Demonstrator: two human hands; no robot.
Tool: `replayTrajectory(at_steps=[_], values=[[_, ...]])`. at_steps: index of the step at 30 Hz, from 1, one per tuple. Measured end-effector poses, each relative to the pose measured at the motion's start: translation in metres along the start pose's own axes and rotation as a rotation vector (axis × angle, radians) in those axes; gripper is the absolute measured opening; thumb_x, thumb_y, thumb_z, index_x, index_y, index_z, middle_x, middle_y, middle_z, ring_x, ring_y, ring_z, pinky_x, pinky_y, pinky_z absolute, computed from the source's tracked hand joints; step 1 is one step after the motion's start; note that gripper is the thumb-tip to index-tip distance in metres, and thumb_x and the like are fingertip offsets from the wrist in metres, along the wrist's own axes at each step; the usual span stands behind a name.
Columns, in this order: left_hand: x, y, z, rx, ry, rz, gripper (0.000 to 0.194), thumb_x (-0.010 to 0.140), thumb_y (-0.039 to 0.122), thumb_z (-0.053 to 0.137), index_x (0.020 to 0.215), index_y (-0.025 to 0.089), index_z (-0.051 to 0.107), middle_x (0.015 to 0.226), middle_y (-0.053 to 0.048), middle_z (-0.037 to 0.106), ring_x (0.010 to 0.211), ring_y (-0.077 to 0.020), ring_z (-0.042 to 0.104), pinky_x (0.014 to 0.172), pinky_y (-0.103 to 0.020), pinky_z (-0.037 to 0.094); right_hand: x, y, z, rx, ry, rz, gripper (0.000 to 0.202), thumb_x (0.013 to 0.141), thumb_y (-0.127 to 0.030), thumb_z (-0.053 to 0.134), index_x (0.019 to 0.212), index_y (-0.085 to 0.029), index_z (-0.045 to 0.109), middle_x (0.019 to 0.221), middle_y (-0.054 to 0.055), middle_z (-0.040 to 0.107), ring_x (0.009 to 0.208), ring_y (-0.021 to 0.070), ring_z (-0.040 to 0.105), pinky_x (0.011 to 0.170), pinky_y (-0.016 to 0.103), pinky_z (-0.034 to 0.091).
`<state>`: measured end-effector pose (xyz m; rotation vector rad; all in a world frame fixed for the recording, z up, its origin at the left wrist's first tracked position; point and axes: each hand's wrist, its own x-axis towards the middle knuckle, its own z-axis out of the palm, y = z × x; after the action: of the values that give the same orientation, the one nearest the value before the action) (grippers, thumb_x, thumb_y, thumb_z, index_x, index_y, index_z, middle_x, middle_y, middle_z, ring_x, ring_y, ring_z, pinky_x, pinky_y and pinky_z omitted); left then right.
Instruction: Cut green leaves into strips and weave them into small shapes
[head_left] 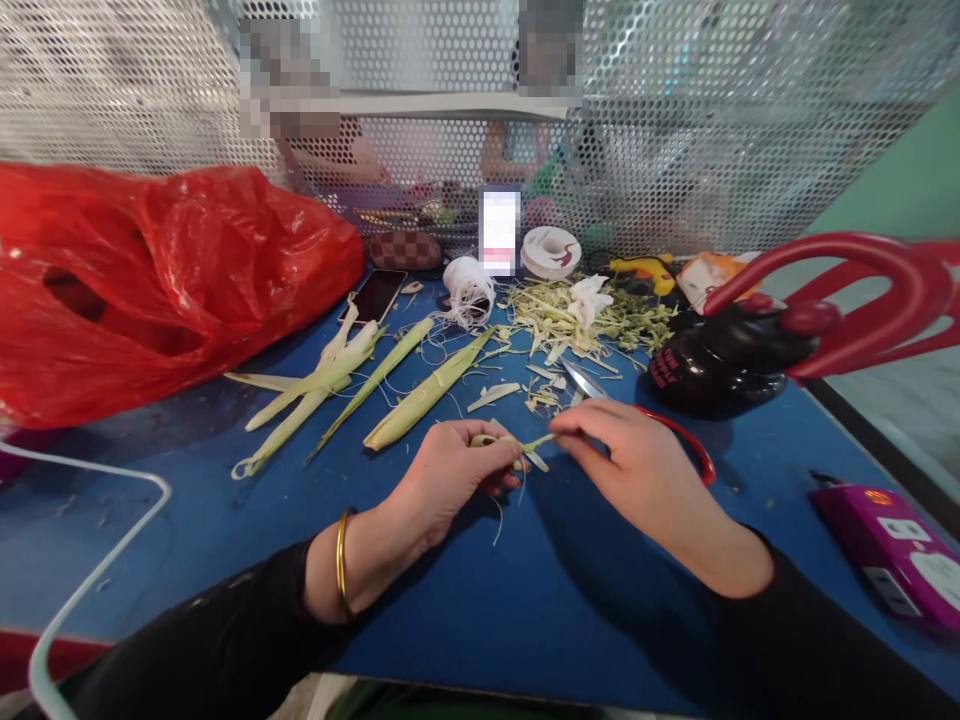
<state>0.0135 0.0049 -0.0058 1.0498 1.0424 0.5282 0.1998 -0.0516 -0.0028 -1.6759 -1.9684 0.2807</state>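
Observation:
My left hand (459, 462), with a gold bangle on its wrist, is closed on a small folded piece of pale green husk (487, 438). A thin white thread (498, 522) dangles below those fingers. My right hand (637, 465) pinches the free end of a narrow green strip (538, 442) that runs out of the left hand's piece. Scissors lie partly under my right hand; their blade (583, 380) and red handle (699, 452) show on either side. Larger corn husks (427, 393) rest on the blue table to the left.
Husk scraps (555, 315) are heaped behind my hands. A white thread spool (469, 285), a ribbon roll (551, 252) and a phone (381, 297) stand or lie farther back. A red plastic bag (172, 270) fills the left; a black pot (720, 365) and a purple box (889, 550) are right.

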Motion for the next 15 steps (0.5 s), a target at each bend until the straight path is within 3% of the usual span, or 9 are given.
replayTrajectory(at_steps=[2,5,7,10,15], values=[[0.002,0.000,-0.002,-0.037,0.037,0.002,0.013,0.068,0.025,0.071,0.066,0.013,0.065,0.068,-0.005,0.069,0.053,-0.0090,0.059,0.048,-0.019,0.042,-0.003,0.011,-0.008,-0.399,0.033,0.054,0.015,0.084,-0.019,0.059,0.098,-0.016,0.063,0.089,0.011,0.067,0.080,0.0274,0.064,0.064,0.035,0.045],[0.005,0.000,-0.005,-0.081,0.110,0.012,0.012,0.066,0.023,0.071,0.066,0.013,0.065,0.069,-0.005,0.068,0.053,-0.0081,0.058,0.047,-0.019,0.042,-0.009,0.032,-0.019,-0.719,-0.101,0.221,0.020,0.080,-0.021,0.060,0.098,-0.012,0.060,0.082,0.014,0.064,0.072,0.0295,0.064,0.052,0.033,0.037],[0.006,0.002,-0.006,-0.097,0.143,0.014,0.013,0.066,0.023,0.071,0.065,0.013,0.064,0.069,-0.004,0.067,0.054,-0.0080,0.058,0.047,-0.019,0.042,-0.012,0.044,-0.023,-0.712,-0.214,0.289,0.018,0.080,-0.019,0.058,0.096,-0.014,0.059,0.080,0.011,0.063,0.069,0.0274,0.064,0.052,0.031,0.035],[0.006,0.005,-0.007,-0.112,0.157,0.017,0.014,0.066,0.024,0.072,0.067,0.012,0.064,0.068,-0.004,0.066,0.054,-0.0084,0.058,0.047,-0.019,0.042,-0.012,0.051,-0.022,-0.658,-0.278,0.322,0.033,0.076,-0.014,0.054,0.109,-0.012,0.058,0.084,0.012,0.063,0.071,0.0267,0.066,0.053,0.030,0.034],[0.008,0.007,-0.011,-0.156,0.145,0.051,0.017,0.066,0.026,0.074,0.067,0.012,0.065,0.069,-0.005,0.066,0.054,-0.0077,0.057,0.047,-0.017,0.040,-0.006,0.045,-0.013,-0.642,-0.181,0.363,0.045,0.074,-0.009,0.051,0.118,-0.009,0.057,0.089,0.016,0.066,0.069,0.0270,0.067,0.055,0.031,0.039]])
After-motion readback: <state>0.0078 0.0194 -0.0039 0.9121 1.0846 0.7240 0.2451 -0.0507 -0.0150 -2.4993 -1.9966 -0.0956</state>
